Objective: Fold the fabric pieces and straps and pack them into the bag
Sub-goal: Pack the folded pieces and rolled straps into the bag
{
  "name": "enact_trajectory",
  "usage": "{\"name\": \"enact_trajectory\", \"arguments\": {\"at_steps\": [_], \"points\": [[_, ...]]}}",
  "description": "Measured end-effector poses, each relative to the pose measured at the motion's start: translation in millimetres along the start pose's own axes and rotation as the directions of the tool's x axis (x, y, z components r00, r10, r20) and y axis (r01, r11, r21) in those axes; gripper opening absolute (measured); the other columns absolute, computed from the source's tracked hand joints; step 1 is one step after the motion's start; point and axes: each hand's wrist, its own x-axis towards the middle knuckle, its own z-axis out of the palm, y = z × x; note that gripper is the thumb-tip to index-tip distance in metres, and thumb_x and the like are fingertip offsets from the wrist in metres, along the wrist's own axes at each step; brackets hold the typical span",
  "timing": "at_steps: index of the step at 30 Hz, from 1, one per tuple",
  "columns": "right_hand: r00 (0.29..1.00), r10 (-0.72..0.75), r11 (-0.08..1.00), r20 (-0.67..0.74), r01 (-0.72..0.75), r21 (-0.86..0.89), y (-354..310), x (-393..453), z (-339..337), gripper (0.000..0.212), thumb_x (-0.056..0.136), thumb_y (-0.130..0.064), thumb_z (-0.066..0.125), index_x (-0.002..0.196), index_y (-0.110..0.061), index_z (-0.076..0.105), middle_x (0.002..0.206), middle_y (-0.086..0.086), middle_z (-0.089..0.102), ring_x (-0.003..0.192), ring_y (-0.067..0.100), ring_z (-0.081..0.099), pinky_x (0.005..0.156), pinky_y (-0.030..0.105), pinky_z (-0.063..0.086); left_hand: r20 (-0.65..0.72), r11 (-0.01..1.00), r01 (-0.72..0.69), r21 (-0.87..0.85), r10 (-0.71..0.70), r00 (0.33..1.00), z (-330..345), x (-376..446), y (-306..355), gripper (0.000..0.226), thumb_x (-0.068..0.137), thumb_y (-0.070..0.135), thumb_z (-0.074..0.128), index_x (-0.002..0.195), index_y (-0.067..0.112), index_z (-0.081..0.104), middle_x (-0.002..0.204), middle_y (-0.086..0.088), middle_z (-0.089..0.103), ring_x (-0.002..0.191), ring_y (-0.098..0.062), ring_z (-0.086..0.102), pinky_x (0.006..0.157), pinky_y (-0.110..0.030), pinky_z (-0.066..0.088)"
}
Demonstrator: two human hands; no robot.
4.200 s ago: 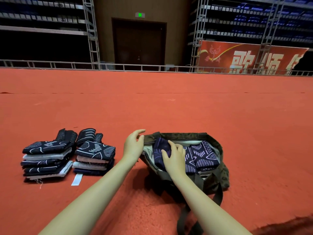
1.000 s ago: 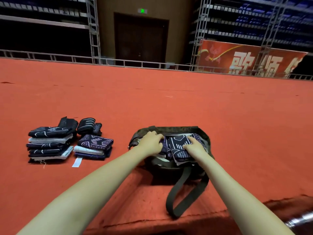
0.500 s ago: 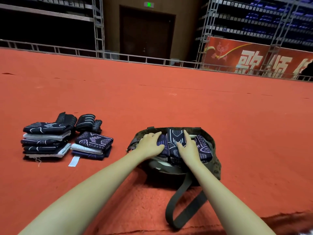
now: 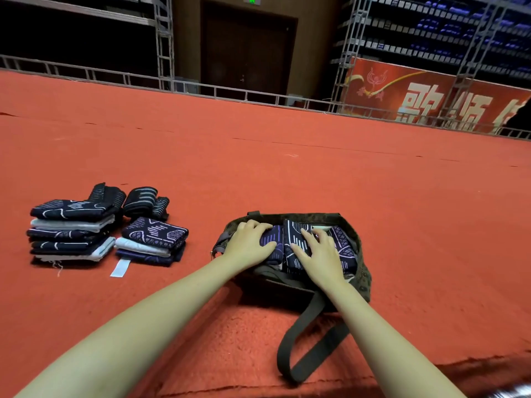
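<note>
An olive-green bag (image 4: pixel 362 278) lies open on the red carpet, its strap (image 4: pixel 304 354) looping toward me. Folded dark patterned fabric pieces (image 4: pixel 291 239) fill its mouth. My left hand (image 4: pixel 251 244) lies flat on the left pieces, fingers spread. My right hand (image 4: pixel 323 254) presses flat on the pieces to the right. Neither hand grips anything. To the left stand two stacks of folded fabric: a taller one (image 4: pixel 71 231) and a lower one (image 4: pixel 152 241). Rolled dark straps (image 4: pixel 142 201) sit behind them.
A white label strip (image 4: pixel 120 268) lies in front of the lower stack. The red carpet (image 4: pixel 287 168) stretches far ahead to a metal rail (image 4: pixel 230 91). The carpet's near edge (image 4: pixel 431 372) drops off at bottom right.
Since four seconds ago one piece left the lower stack and now lies in the bag. In the last second both hands went from gripping the pieces to lying flat on them.
</note>
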Motion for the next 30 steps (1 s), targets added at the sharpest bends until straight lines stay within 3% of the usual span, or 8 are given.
{"name": "enact_trajectory", "arguments": {"at_steps": [5, 9, 11, 18, 20, 22, 25, 30], "points": [[0.982, 0.105, 0.993, 0.155, -0.097, -0.062, -13.2, 12.2, -15.4, 0.062, 0.089, -0.058, 0.049, 0.141, -0.025, 0.042, 0.144, 0.004, 0.036, 0.134, 0.026, 0.028, 0.108, 0.042, 0.030, -0.128, 0.971, -0.033, -0.236, 0.003, 0.992, -20.1, -8.6, 8.3, 0.036, 0.086, 0.020, 0.057, 0.122, 0.024, 0.059, 0.107, 0.001, 0.056, 0.107, -0.017, 0.052, 0.095, -0.028, 0.040], [0.997, 0.079, 0.997, 0.017, -0.079, 0.027, -41.8, 13.5, -32.6, 0.054, 0.086, -0.043, 0.061, 0.133, -0.019, 0.050, 0.134, 0.009, 0.043, 0.130, 0.026, 0.028, 0.106, 0.040, 0.031, -0.223, 0.949, -0.089, -0.301, 0.021, 0.975, -58.0, -25.4, 6.8, 0.030, 0.086, 0.009, 0.054, 0.112, 0.021, 0.065, 0.098, 0.003, 0.056, 0.085, -0.007, 0.054, 0.075, -0.012, 0.038], [0.999, 0.027, 0.989, -0.020, -0.024, 0.145, -64.7, 12.8, -37.2, 0.049, 0.087, -0.037, 0.062, 0.131, -0.018, 0.052, 0.128, 0.010, 0.049, 0.127, 0.026, 0.033, 0.103, 0.036, 0.031, -0.223, 0.961, -0.080, -0.263, 0.020, 0.975, -78.5, -36.3, -8.5, 0.030, 0.086, 0.010, 0.054, 0.112, 0.021, 0.065, 0.097, 0.005, 0.055, 0.083, -0.005, 0.053, 0.074, -0.014, 0.038], [0.980, -0.133, 0.919, 0.149, 0.066, 0.388, -151.0, 13.2, -3.6, 0.036, 0.086, -0.028, 0.064, 0.121, -0.021, 0.060, 0.112, 0.007, 0.063, 0.113, 0.021, 0.053, 0.099, 0.033, 0.041, -0.178, 0.940, 0.292, -0.174, -0.322, 0.930, -120.5, -74.4, -115.5, 0.034, 0.085, 0.014, 0.053, 0.118, 0.020, 0.061, 0.114, -0.003, 0.062, 0.101, -0.018, 0.056, 0.081, -0.029, 0.044], [0.974, -0.138, 0.913, 0.179, 0.055, 0.404, -170.4, 14.9, 17.4, 0.033, 0.085, -0.029, 0.064, 0.117, -0.022, 0.063, 0.108, 0.005, 0.065, 0.109, 0.022, 0.056, 0.096, 0.037, 0.045, -0.169, 0.909, 0.379, -0.172, -0.406, 0.898, -123.0, -86.6, -141.9, 0.035, 0.087, 0.014, 0.053, 0.121, 0.019, 0.059, 0.109, -0.003, 0.062, 0.095, -0.022, 0.058, 0.073, -0.028, 0.041], [0.971, -0.142, 0.932, 0.192, 0.066, 0.356, -186.9, 18.6, 36.3, 0.032, 0.086, -0.029, 0.061, 0.117, -0.022, 0.063, 0.107, 0.003, 0.066, 0.110, 0.021, 0.055, 0.095, 0.036, 0.044, -0.152, 0.880, 0.443, -0.171, -0.468, 0.871, -119.8, -96.1, -166.0, 0.038, 0.087, 0.015, 0.053, 0.125, 0.019, 0.056, 0.107, -0.004, 0.061, 0.093, -0.026, 0.060, 0.075, -0.029, 0.043], [0.963, -0.191, 0.951, 0.192, 0.134, 0.279, -209.3, 25.0, 60.9, 0.033, 0.087, -0.025, 0.058, 0.119, -0.019, 0.062, 0.108, 0.002, 0.067, 0.109, 0.021, 0.055, 0.091, 0.031, 0.041, -0.164, 0.855, 0.471, -0.218, -0.507, 0.846, -111.4, -103.3, -195.1, 0.041, 0.085, 0.016, 0.055, 0.126, 0.016, 0.054, 0.104, -0.005, 0.060, 0.102, -0.029, 0.060, 0.086, -0.032, 0.043], [0.904, -0.259, 0.956, 0.340, 0.189, 0.226, -241.5, 38.5, 100.8, 0.038, 0.087, -0.026, 0.057, 0.123, -0.016, 0.059, 0.118, 0.007, 0.063, 0.114, 0.026, 0.053, 0.094, 0.033, 0.042, -0.174, 0.818, 0.457, -0.349, -0.536, 0.826, -98.1, -101.3, -214.0, 0.039, 0.088, 0.016, 0.057, 0.126, 0.015, 0.050, 0.098, -0.001, 0.061, 0.090, -0.029, 0.061, 0.081, -0.031, 0.044]]}}
